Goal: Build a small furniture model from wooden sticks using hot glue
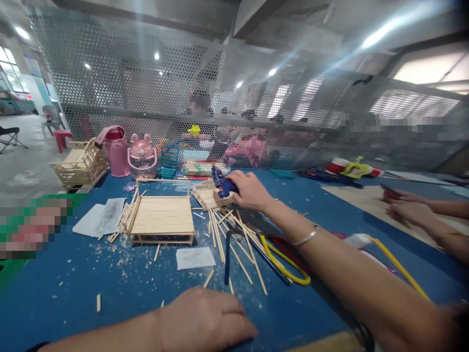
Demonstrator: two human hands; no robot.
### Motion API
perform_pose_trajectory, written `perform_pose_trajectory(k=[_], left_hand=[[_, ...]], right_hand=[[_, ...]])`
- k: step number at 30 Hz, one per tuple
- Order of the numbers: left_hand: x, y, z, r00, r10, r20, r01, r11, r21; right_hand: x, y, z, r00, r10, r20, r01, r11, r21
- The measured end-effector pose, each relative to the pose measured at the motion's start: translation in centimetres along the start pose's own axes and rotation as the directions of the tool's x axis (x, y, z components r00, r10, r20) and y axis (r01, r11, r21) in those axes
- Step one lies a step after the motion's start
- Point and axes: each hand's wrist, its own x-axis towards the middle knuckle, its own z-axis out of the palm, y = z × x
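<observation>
My right hand (252, 190) reaches to the middle of the table and is closed round the handle of a blue hot glue gun (225, 186). Just behind the gun lies a small wooden-stick frame (208, 196). Loose wooden sticks (242, 244) fan out below my right wrist. My left hand (208, 318) rests on the table near the front edge, fingers lying loosely and pointing right; nothing shows in it. Left of centre stands a model bed built of wooden sticks (161, 215). Pliers with a blue handle (227, 259) and yellow-handled scissors (286, 266) lie among the sticks.
Paper pieces (196, 258) and wood scraps dot the blue table (128, 288). A pink bottle (117, 154), a pink bear-eared cup (142, 156) and another stick model (82, 164) stand at the back left. At right, another person's hands (412, 210) hold a tool.
</observation>
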Motion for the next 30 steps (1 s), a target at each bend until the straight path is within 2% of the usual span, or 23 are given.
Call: perform_pose_trajectory(k=[3, 7, 9, 11, 13, 15, 16, 17, 18, 20, 21, 23, 26, 28, 30], left_hand=[[-0.1, -0.1, 0.0, 1.000, -0.005, -0.005, 0.005, 1.000, -0.009], [-0.1, 0.1, 0.0, 0.999, -0.034, -0.027, 0.033, 0.998, -0.054], [0.0, 0.4, 0.1, 0.992, -0.099, -0.083, 0.090, 0.991, -0.100], [0.2, 0.8, 0.2, 0.957, -0.229, -0.177, 0.187, 0.956, -0.227], [0.3, 1.0, 0.1, 0.867, -0.419, -0.269, 0.274, 0.853, -0.444], [0.5, 0.9, -0.3, 0.724, -0.609, -0.325, 0.306, 0.705, -0.640], [0.6, 0.8, -0.6, 0.650, -0.677, -0.346, 0.301, 0.647, -0.701], [0.6, 0.5, -1.0, 0.590, -0.717, -0.371, 0.288, 0.616, -0.733], [0.7, 0.2, -1.5, 0.539, -0.743, -0.397, 0.268, 0.598, -0.756], [0.8, -0.6, -2.7, 0.475, -0.754, -0.454, 0.215, 0.599, -0.771], [0.9, -0.9, -3.3, 0.458, -0.751, -0.476, 0.190, 0.606, -0.772], [1.1, -1.5, -4.4, 0.454, -0.739, -0.497, 0.161, 0.617, -0.770], [1.4, -2.1, -5.6, 0.485, -0.721, -0.495, 0.162, 0.630, -0.759], [1.3, -2.5, -6.1, 0.520, -0.717, -0.465, 0.220, 0.638, -0.738], [0.8, -3.0, -6.4, 0.521, -0.714, -0.468, 0.345, 0.677, -0.650]], right_hand=[[0.9, 0.3, 2.0, 0.996, 0.027, 0.088, -0.025, 0.999, -0.030], [1.3, 0.5, 3.7, 0.978, 0.120, 0.171, -0.134, 0.988, 0.073], [1.4, 0.5, 3.7, 0.969, 0.142, 0.202, -0.172, 0.976, 0.136], [1.3, 0.2, 2.9, 0.971, 0.148, 0.187, -0.186, 0.962, 0.200], [1.0, -0.9, 1.4, 0.982, 0.163, 0.091, -0.183, 0.936, 0.300], [0.3, -2.8, -0.6, 0.975, 0.219, -0.037, -0.175, 0.859, 0.482], [-0.2, -4.0, -1.7, 0.965, 0.257, -0.060, -0.168, 0.775, 0.609], [-0.8, -5.2, -2.8, 0.964, 0.263, -0.041, -0.149, 0.662, 0.735], [-1.3, -6.4, -3.7, 0.976, 0.215, 0.017, -0.134, 0.541, 0.830], [-2.2, -8.5, -5.2, 0.990, 0.027, 0.138, -0.138, 0.359, 0.923], [-2.5, -9.4, -5.7, 0.986, -0.050, 0.161, -0.140, 0.292, 0.946], [-2.8, -10.5, -6.0, 0.980, -0.113, 0.165, -0.141, 0.195, 0.971], [-2.6, -11.2, -5.4, 0.991, -0.053, 0.119, -0.114, 0.095, 0.989], [-2.4, -11.2, -4.7, 0.996, -0.003, 0.092, -0.091, 0.088, 0.992], [-2.4, -11.3, -4.0, 0.997, 0.053, 0.057, -0.064, 0.137, 0.989]])
